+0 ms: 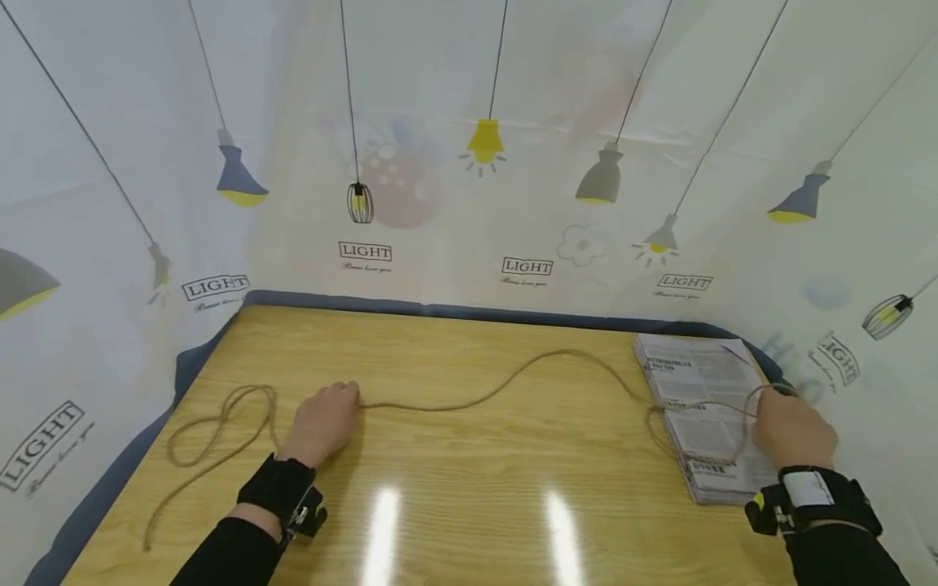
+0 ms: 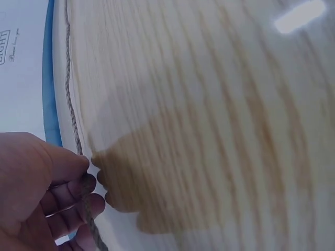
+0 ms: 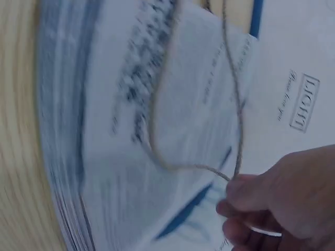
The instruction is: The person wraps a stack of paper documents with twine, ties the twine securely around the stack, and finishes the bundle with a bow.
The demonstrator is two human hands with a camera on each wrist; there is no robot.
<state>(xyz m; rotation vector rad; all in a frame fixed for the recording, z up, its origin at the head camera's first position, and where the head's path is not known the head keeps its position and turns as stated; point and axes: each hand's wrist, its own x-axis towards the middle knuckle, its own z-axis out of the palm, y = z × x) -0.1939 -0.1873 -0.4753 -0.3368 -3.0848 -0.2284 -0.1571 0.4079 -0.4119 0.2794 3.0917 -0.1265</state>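
A long thin tan twine (image 1: pixel 469 405) runs across the wooden table between my two hands. My left hand (image 1: pixel 325 422) pinches it at the left; in the left wrist view the twine (image 2: pixel 69 89) passes between thumb and fingertips. Its tail lies in loose loops on the table left of that hand. My right hand (image 1: pixel 795 430) is over the right edge of a stack of printed papers (image 1: pixel 689 370). Thumb and fingers there pinch the twine (image 3: pixel 152 120), and in the right wrist view two strands meet at the fingertips. A loose loop of it spreads over the papers.
The wooden table (image 1: pixel 513 505) has a dark blue border (image 1: pixel 440 310) along its back. White sheeting (image 1: pixel 440 73) printed with hanging lamps rises behind and at both sides. Two bright reflections show on the table's front part.
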